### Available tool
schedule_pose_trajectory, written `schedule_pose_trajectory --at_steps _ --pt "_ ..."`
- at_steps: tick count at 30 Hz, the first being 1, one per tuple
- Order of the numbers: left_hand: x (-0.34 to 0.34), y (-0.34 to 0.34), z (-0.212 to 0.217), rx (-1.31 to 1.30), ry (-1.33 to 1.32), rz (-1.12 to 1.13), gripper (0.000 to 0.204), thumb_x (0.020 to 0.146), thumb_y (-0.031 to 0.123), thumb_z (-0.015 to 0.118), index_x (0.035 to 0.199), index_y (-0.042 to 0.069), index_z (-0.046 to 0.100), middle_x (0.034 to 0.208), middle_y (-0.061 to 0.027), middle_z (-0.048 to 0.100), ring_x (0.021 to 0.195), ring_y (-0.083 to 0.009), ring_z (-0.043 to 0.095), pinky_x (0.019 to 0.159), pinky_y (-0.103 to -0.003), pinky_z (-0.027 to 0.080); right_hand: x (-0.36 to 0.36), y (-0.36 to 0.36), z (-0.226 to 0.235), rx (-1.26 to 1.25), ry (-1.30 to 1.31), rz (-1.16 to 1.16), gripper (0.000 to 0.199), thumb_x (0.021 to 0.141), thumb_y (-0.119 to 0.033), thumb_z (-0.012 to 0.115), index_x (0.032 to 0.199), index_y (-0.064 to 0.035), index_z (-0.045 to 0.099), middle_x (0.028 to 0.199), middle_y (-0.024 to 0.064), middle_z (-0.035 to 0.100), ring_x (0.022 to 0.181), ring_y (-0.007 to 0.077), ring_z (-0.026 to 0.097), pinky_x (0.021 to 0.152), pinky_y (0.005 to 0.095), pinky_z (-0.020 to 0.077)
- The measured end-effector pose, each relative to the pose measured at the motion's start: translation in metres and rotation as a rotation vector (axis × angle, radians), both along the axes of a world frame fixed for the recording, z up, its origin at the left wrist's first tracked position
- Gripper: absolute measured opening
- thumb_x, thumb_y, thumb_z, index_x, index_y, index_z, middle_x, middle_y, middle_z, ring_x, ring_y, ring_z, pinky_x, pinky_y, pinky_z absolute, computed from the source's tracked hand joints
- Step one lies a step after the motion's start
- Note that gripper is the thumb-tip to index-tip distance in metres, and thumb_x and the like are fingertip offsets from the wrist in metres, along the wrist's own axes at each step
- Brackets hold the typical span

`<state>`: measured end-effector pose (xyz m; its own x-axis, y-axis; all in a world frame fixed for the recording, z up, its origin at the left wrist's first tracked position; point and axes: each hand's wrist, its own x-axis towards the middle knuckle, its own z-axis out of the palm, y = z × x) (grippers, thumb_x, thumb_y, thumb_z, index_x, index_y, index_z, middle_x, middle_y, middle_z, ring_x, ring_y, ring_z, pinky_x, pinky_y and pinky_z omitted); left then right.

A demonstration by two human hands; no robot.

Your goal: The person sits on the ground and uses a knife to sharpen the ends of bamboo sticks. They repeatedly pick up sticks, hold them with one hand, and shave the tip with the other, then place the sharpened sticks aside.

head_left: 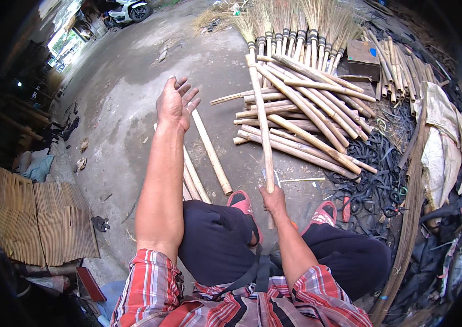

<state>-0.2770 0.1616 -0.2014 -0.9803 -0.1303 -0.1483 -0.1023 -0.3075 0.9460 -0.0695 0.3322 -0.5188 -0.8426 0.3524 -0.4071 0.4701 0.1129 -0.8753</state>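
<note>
My right hand (273, 201) is closed round the lower part of a bamboo pole (261, 114). The pole points away from me, its far end lying across the view of the stacked poles and its near end showing below my fist. My left hand (175, 103) is raised and stretched forward at the left, palm turned up and fingers apart, holding nothing. Below and beside it, a few loose bamboo poles (212, 152) lie on the ground near my left foot. To the right of the held pole is a crisscross pile of bamboo poles (307, 120).
Several grass brooms (296, 32) stand fanned out behind the pile, beside a cardboard box (363, 57) and more upright poles (397, 71). Black rubber strips (372, 169) tangle near my right foot. A slatted bamboo mat (62, 223) lies at the left; a motorbike (130, 11) is parked far off.
</note>
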Motion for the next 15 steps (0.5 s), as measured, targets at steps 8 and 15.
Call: schedule_pose_trajectory --at_steps 8,15 --pt "-0.003 0.014 -0.009 -0.098 0.02 -0.071 0.05 0.105 0.043 0.045 0.131 0.002 0.059 0.129 -0.016 0.058 0.113 -0.025 0.061 0.101 -0.046 0.046 0.0 0.013 0.004 -0.351 -0.005 -0.137 0.024 0.094 -0.025 0.068 0.091 -0.0045 0.055 0.062 0.0032 0.052 0.045 0.0149 0.053 0.039 0.0316 0.0449" --pt "-0.004 0.02 -0.008 -0.141 0.022 -0.091 0.049 0.105 0.042 0.044 0.129 0.002 0.06 0.127 -0.0154 0.06 0.11 -0.0242 0.063 0.099 -0.045 0.047 -0.001 0.014 -0.006 -0.41 -0.041 -0.28 0.028 0.094 -0.028 0.069 0.094 -0.0036 0.054 0.072 0.0054 0.056 0.048 0.015 0.054 0.041 0.0309 0.0469"
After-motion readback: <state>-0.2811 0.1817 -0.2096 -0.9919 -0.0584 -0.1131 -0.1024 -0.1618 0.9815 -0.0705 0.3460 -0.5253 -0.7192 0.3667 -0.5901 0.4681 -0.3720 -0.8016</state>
